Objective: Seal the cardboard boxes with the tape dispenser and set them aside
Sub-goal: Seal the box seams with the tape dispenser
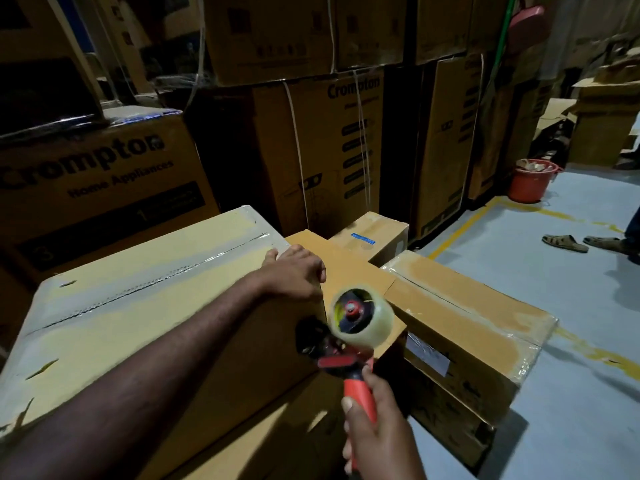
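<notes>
A big cardboard box (145,306) fills the lower left, a strip of clear tape running along its top seam. My left hand (294,271) rests on the box's far right top corner, fingers curled over the edge. My right hand (377,434) grips the red handle of a tape dispenser (353,330) with a roll of clear tape, its head against the box's right side, just below the left hand. A second taped box (467,327) lies to the right on the floor. A smaller box (374,233) with a blue label sits behind.
Tall stacks of printed cartons (332,140) wall off the back and left. A red bucket (531,181) stands at the right by a yellow floor line (460,226). Another person's sandalled feet (585,242) are on the grey floor at far right.
</notes>
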Demonstrator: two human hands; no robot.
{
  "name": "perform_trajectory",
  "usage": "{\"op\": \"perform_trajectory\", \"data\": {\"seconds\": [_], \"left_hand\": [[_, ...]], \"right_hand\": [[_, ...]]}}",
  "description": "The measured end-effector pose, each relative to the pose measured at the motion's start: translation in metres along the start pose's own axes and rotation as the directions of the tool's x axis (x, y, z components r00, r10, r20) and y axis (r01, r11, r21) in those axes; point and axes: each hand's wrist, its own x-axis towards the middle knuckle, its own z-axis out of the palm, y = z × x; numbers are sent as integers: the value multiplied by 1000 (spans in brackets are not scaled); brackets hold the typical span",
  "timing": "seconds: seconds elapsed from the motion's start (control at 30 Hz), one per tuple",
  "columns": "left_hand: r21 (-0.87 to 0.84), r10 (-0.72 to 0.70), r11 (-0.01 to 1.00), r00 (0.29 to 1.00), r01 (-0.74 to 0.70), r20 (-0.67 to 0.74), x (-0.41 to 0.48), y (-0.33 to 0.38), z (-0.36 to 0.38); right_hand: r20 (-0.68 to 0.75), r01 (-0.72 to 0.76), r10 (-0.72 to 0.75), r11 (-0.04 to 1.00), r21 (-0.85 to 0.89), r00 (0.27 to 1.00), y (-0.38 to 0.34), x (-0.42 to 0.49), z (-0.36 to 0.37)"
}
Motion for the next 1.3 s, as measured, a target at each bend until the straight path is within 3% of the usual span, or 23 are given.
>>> {"op": "perform_trajectory", "data": {"seconds": [0.13,0.23,0.37,0.6,0.83,1.17,1.3], "left_hand": [[-17,10,1000,995,-8,99,7,-2,-10],[166,77,982,995,-86,60,11,-6,-14],[224,172,960,985,-169,7,9,-17,-13],[257,68,966,991,-36,-115,4,-29,4],[209,-158,965,987,158,-18,3,-106,-11],[123,-50,991,998,53,-24,-4,-100,-6],[17,-10,1000,1000,11,-13,-17,-103,-4]], "right_hand": [[0,40,-41,970,239,999,-11,17,-19],[-7,74,-76,936,344,997,-20,32,-30],[-16,88,-90,893,442,996,-29,54,-33],[-29,150,-157,854,499,987,-49,96,-8],[-37,128,-123,918,377,992,-57,194,37],[170,56,-67,996,69,983,-47,289,123],[260,59,-69,997,49,963,-31,308,134]]}}
